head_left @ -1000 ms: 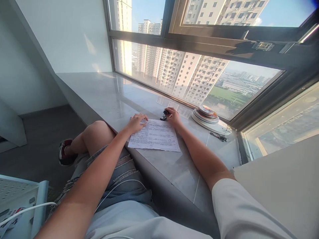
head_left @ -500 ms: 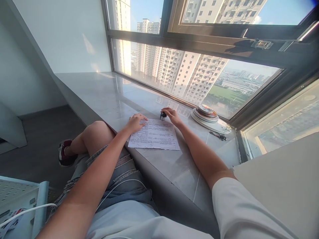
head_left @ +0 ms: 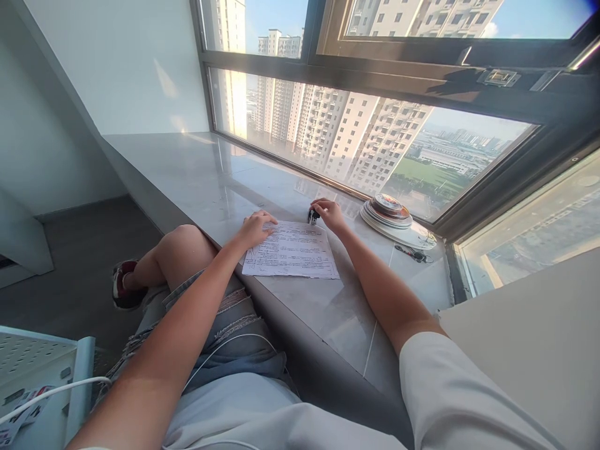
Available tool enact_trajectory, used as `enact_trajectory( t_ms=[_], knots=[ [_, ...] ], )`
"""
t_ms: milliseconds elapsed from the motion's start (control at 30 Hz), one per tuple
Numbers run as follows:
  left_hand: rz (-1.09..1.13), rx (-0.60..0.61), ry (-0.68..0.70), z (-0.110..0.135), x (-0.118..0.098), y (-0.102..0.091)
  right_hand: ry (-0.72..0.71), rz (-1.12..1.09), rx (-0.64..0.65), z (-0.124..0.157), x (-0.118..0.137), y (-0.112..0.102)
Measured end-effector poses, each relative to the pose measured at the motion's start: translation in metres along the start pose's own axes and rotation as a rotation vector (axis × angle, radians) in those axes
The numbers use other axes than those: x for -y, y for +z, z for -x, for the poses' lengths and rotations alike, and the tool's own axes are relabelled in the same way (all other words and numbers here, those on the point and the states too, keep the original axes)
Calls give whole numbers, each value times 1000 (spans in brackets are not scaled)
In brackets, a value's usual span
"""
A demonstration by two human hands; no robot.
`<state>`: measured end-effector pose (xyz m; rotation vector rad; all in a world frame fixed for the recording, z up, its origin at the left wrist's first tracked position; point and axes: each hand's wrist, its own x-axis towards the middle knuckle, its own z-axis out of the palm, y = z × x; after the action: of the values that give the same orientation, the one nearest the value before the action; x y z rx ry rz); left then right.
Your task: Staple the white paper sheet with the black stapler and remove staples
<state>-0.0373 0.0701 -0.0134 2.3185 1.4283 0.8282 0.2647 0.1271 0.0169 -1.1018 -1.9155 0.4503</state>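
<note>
A sheet of paper [head_left: 293, 250] covered in dense writing lies flat on the grey tiled windowsill. My left hand [head_left: 256, 227] rests on its upper left corner, fingers stretched out and lying on the page. At the top edge of the sheet, my right hand [head_left: 330, 214] grips a small black device [head_left: 313, 216] with a lighter, metallic-looking lower part. The device is upright and too small to identify. Whether it touches the paper is unclear.
Stacked plates or round discs [head_left: 387, 215] stand on the sill [head_left: 173, 172] to the right, against the window [head_left: 300, 125]. Dark sunglasses or a similar small item [head_left: 412, 254] lie in front of them. A white perforated cart [head_left: 40, 356] with a white cable [head_left: 56, 392] is at lower left.
My right hand and the black device have shifted slightly to the right along the top of the paper. My left hand stays at the same corner. The view has moved slightly.
</note>
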Motion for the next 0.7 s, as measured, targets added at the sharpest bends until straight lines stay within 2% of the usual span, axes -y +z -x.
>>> enact_trajectory(
  t_ms=[233, 367, 567, 700],
  knots=[
    [7, -8, -12, 2, -2, -2, 13, -32, 45, -1, 2, -5],
    [-2, -5, -6, 1, -2, -2, 127, 32, 9, -7, 7, 3],
    [-9, -9, -2, 1, -1, -1, 226, 194, 44, -12, 0, 16],
    [-10, -10, -4, 1, -2, -1, 320, 161, 44, -11, -9, 24]
  ],
)
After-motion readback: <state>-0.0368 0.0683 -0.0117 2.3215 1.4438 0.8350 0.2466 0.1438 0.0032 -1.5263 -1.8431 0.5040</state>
